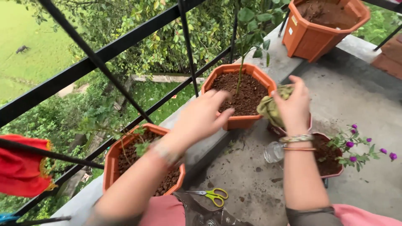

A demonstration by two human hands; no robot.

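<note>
My left hand point(200, 118) reaches forward with its fingers apart, holding nothing, its fingertips at the near rim of an orange octagonal pot point(251, 121) filled with brown soil. A thin green plant point(248, 29) stands upright in that soil. My right hand point(293, 106) is closed around a crumpled yellow-green cloth point(271, 109) just right of the same pot. Bangles circle my right wrist.
A second orange pot point(109, 167) with soil stands at the near left, a third point(314, 37) at the far right. A dark red pot point(335, 171) holds purple flowers. Yellow-handled scissors point(212, 195) and a clear glass jar point(274, 151) lie on the concrete floor. A black railing point(104, 52) runs along the left.
</note>
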